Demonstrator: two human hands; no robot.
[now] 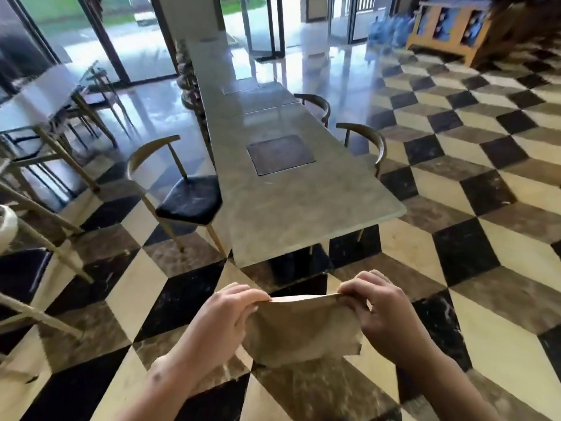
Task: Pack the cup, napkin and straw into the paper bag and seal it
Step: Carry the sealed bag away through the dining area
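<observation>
Above the checkered floor, just short of the near end of a long stone table, a person held a brown paper bag in the air between both hands. The left hand pinched the bag's top edge at its left corner, thumb and curled fingers pressed together on the paper. The right hand did the same at the right corner, its fingers curled over the rim. Between the two grips the top edge was drawn tight and flat, so the mouth looked closed. The body of the bag hung below that edge, creased and a little bulged. Whatever lay inside could not be seen from where I stood.

The table stretched away toward tall glass doors, with a dark square panel set into its top. A black-seated chair stood just beside its left side, and two curved-backed chairs stood along its right. More chairs and a pale table stood well off to the left. A wooden shelf was at the far right.
</observation>
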